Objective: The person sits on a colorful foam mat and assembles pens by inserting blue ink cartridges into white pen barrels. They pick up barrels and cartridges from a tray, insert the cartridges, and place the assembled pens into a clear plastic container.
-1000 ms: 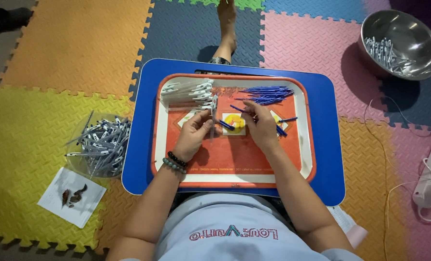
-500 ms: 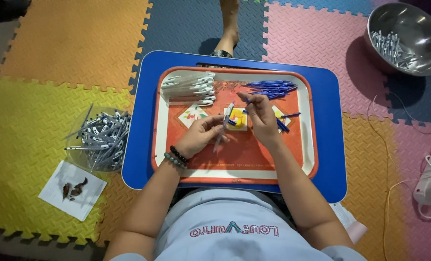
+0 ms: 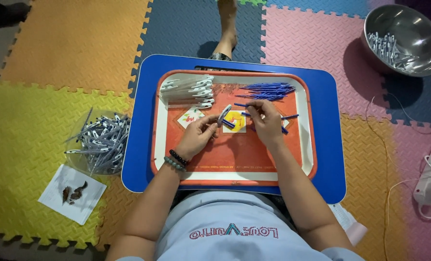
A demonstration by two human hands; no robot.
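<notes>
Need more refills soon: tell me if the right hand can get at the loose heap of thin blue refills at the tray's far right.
Probably yes. The right hand lies on the orange tray just below the heap of thin blue refills, and nothing stands between them; the white pen barrels lie off to the left.

We see a bright, evenly lit scene with strong colours. The steel bowl (image 3: 403, 38) throws a dark shadow to its left on the foam mat (image 3: 70, 43), so light comes from the right. The tray (image 3: 235, 162) is sharp; the corners darken and straight edges bow slightly.
</notes>
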